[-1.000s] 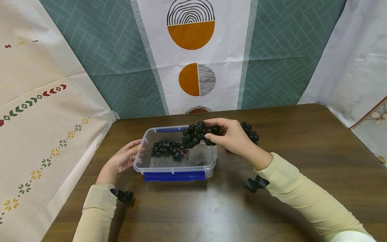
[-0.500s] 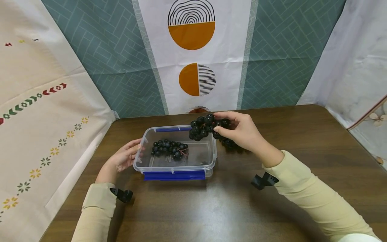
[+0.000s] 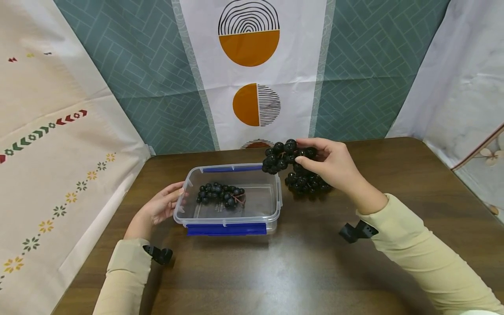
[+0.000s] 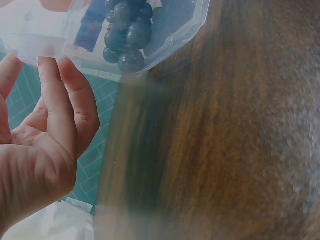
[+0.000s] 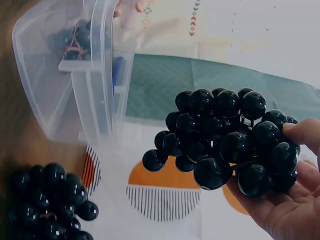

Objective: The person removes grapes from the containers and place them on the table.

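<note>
My right hand [image 3: 330,164] pinches a bunch of black grapes [image 3: 282,155] between thumb and fingers, raised just past the container's right back corner. A clear plastic container [image 3: 257,203] with blue side clips stands on the table, its top uncovered. Inside it, toward the left, lies a second bunch of black grapes [image 3: 220,194]. My left hand [image 3: 161,205] touches the container's left wall with its fingertips, as the left wrist view also shows. A dark pile of grapes [image 3: 305,183] rests on the table right of the container, partly behind my right hand.
The brown wooden table [image 3: 220,271] reaches to a green cloth [image 3: 354,87] at the back, with a white printed panel [image 3: 299,52] in its middle. A cream embroidered cloth [image 3: 59,153] hangs at the left.
My right hand has moved right and back, carrying its bunch from above the container toward the grapes on the table. The left hand and the container have stayed in place.
</note>
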A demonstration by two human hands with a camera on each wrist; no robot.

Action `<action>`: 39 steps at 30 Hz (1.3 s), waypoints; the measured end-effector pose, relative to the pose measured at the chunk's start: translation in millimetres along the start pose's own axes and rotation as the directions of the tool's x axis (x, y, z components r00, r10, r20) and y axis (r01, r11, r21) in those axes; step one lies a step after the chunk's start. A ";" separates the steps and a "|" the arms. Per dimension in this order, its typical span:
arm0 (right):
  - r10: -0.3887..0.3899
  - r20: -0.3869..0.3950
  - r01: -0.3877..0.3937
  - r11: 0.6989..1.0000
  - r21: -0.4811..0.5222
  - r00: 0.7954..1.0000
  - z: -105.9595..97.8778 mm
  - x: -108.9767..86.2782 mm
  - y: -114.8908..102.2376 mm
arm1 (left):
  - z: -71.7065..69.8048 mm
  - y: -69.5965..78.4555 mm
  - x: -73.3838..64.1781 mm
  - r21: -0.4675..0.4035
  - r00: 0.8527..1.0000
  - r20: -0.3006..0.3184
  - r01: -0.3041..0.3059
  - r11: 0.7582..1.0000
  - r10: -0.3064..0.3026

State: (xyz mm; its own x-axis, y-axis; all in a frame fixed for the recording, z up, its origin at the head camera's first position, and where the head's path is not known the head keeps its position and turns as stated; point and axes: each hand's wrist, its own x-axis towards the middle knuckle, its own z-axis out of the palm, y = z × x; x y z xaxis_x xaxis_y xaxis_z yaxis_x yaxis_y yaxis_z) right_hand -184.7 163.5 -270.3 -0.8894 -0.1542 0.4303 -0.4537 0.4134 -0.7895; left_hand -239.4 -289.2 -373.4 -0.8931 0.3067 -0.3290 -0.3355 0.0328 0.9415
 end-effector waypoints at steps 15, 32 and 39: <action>0.034 -0.082 -0.039 0.998 -0.056 0.996 -29.0 -2.5 9.7 | -2.9 -2.2 0.6 0.008 1.000 -0.010 0.006 1.000 -0.006; 0.047 -0.175 -0.062 0.995 -0.080 0.983 -51.2 -3.4 27.4 | -2.4 -2.2 1.9 0.001 1.000 -0.004 0.005 1.000 -0.005; 0.043 -0.207 -0.062 0.994 -0.085 0.977 -56.9 -4.2 33.5 | -1.3 -2.1 1.7 -0.001 1.000 -0.002 0.001 1.000 -0.001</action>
State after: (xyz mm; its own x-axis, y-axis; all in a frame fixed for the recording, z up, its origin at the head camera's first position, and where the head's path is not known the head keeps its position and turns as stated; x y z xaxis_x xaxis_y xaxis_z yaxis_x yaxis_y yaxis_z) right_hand -193.0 229.1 -273.6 -0.8770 0.0528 0.4776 -0.3916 0.4973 -0.7741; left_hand -240.6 -289.9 -376.1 -0.8935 0.3048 -0.3299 -0.3365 0.0323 0.9411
